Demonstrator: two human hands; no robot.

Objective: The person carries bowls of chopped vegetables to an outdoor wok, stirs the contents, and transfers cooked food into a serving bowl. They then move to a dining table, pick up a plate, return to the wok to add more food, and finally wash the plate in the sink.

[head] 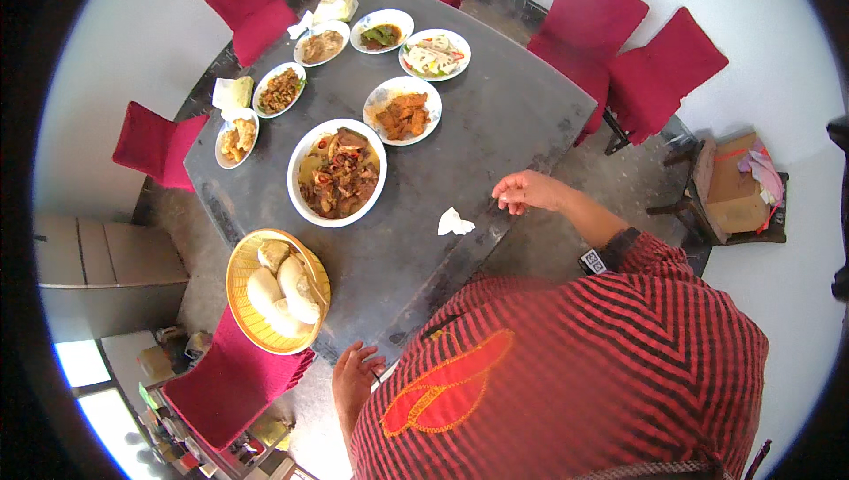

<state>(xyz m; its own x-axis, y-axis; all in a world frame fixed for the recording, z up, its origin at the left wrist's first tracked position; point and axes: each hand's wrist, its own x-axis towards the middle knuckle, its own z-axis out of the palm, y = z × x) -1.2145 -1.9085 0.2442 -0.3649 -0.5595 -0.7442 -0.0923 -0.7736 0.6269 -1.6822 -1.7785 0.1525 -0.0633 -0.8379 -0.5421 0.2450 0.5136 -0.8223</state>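
Note:
My right hand [524, 192] is over the dark table's near edge with its fingers curled, close to a crumpled white tissue [455, 222]; it appears to hold nothing. My left hand [358, 370] is low at the table's near left edge, fingers loosely bent and apart, with nothing seen in it. The nearest thing to it is a yellow woven basket [240, 291] of pale steamed buns [292, 287]. Beyond the basket stands a large white bowl of meat stew [339, 173]. A plate of reddish-brown fried pieces [403, 115] sits just past the bowl.
Farther along the dark table [504, 115] are a plate of sliced lotus root [434, 55], a plate of greens [383, 31] and several small dishes. Packs of tissues [335, 9] lie near the far edge. Red-covered chairs [587, 22] surround the table. A cardboard box [736, 181] rests at the right.

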